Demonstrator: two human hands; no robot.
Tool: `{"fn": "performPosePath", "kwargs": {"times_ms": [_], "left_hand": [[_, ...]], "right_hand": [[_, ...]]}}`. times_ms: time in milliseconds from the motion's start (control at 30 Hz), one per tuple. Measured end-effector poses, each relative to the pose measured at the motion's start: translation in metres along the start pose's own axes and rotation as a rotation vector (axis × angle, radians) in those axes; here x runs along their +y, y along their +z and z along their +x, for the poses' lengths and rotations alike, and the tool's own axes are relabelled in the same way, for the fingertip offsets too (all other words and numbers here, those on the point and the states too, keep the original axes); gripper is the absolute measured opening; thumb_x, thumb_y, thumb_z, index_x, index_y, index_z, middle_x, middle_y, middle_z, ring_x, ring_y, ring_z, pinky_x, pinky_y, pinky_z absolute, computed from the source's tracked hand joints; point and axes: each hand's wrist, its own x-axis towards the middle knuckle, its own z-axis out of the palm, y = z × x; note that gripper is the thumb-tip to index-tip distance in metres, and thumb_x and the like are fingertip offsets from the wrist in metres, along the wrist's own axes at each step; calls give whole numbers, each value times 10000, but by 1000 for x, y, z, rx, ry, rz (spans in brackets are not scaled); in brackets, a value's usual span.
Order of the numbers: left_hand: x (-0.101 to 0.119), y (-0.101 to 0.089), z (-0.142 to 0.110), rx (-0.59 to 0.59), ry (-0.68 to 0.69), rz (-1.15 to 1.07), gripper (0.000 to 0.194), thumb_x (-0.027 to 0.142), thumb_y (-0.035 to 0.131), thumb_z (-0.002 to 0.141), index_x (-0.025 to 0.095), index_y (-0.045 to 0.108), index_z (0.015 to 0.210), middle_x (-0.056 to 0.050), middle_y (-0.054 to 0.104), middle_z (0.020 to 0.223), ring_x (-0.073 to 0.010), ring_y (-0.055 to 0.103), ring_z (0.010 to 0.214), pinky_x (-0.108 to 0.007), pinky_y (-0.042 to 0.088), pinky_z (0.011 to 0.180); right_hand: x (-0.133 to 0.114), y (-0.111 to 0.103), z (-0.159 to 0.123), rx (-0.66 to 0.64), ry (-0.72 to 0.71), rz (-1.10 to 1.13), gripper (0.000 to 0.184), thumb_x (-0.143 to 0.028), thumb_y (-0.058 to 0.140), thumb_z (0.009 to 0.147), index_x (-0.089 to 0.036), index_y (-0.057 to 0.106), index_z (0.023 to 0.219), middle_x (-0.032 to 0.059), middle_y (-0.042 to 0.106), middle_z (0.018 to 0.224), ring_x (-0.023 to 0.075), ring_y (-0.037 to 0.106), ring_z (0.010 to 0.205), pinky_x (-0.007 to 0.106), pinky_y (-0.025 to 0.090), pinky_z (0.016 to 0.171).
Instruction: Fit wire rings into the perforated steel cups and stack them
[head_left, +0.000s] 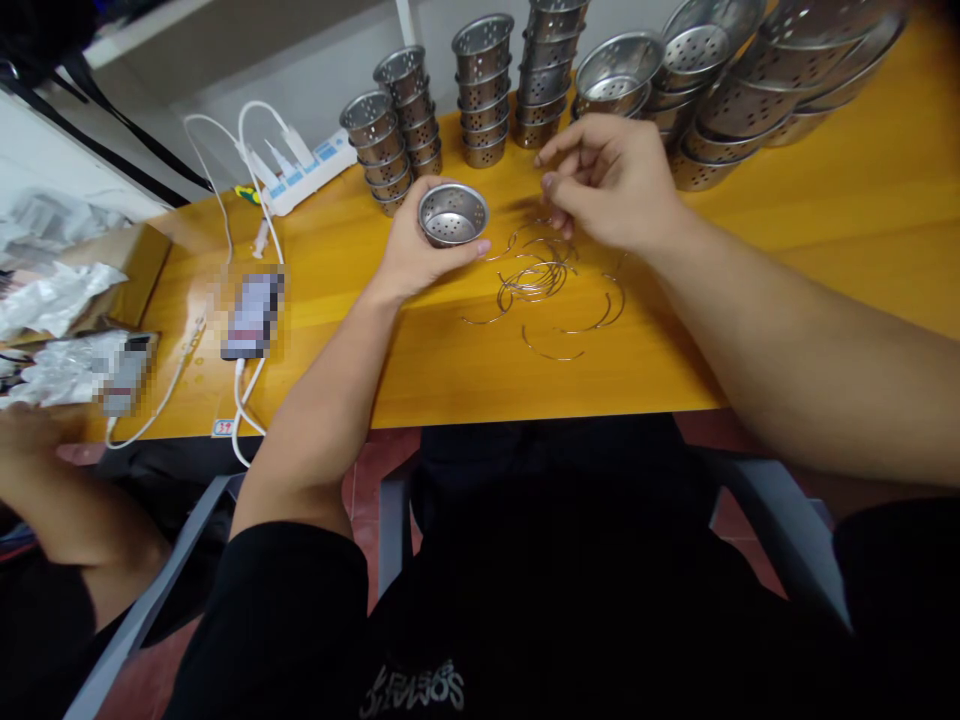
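My left hand (415,255) is wrapped around a small perforated steel cup (452,213), holding it upright just above the yellow table (825,230). My right hand (611,180) hovers over a loose pile of thin wire rings (536,280), its fingers curled in a pinch; I cannot make out whether a wire is between them. The wire rings lie spread on the table right of the cup and below my right hand.
Stacks of small perforated cups (409,115) and piles of larger steel strainer bowls (742,90) line the far edge. A power strip (304,170), white cables and a phone (253,312) lie at left. Another person's arm (52,500) and plastic wrapping (52,290) sit at far left.
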Motion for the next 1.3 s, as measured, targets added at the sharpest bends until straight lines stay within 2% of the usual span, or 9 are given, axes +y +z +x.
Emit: {"fn": "performPosePath", "kwargs": {"times_ms": [167,267,433,567,700,833,933,1167,1300], "left_hand": [[-4,-1,-1,-15,14,16,1067,845,1183,860,430,630,1673,-113,823,1572,-416,840,1469,-728,676,1409],[-21,0,1,-10,51,18,1071,844,1162,858,414,602,1663,-123,797,1622,-421,834,1507,-700,670,1416],[-48,4,11,25,158,-41,1114,968,993,908,432,522,1763,-123,743,1750,-447,754,1684,-700,613,1484],[-36,4,10,-11,66,2,1170,1062,1000,897,458,585,1808,-83,831,1676,-453,724,1706,-728,577,1532],[-11,1,4,1,43,-14,1141,1037,1133,758,476,720,1662,-83,848,1631,-456,782,1606,-755,619,1507],[-6,6,2,-5,6,-5,1116,914,1162,846,412,656,1705,-115,840,1572,-451,810,1562,-716,619,1485],[-13,17,1,-23,40,0,1134,960,1119,876,359,607,1690,-116,804,1561,-447,815,1556,-681,634,1444],[-11,35,-5,-72,42,18,1059,953,1091,936,368,598,1668,-90,724,1577,-436,781,1599,-649,642,1428],[-20,38,-5,-98,105,14,1183,1120,1012,864,336,565,1628,-95,710,1553,-411,809,1508,-620,668,1366]], "right_hand": [[-8,2,-2,17,-36,-41,664,-952,970,1046,-363,663,1044,9,742,731,286,697,598,459,559,608],[-8,2,-3,32,-43,-56,712,-1016,940,1047,-353,685,1011,45,780,823,270,679,630,459,559,636],[7,-2,-1,19,-49,-131,687,-1002,922,1091,-337,834,1238,68,828,940,283,735,727,466,671,745],[16,-4,1,52,-94,-187,683,-997,911,1111,-328,890,1244,72,795,913,296,732,759,491,718,804],[12,-5,1,54,-104,-222,696,-1018,885,1118,-324,901,1180,72,773,921,291,692,768,508,723,820],[4,1,-3,64,-126,-221,618,-930,915,1149,-314,927,1193,75,769,937,278,665,762,493,691,794],[-5,12,-7,71,-150,-224,543,-846,930,1173,-304,950,1197,73,784,955,281,682,767,492,679,781],[-25,29,-13,28,-31,-306,331,-689,918,1210,-362,966,1189,59,881,1004,369,807,904,593,781,917],[-21,30,-11,19,-21,-311,175,-477,929,1217,-314,972,1168,58,907,1035,341,835,910,539,772,941]]}}
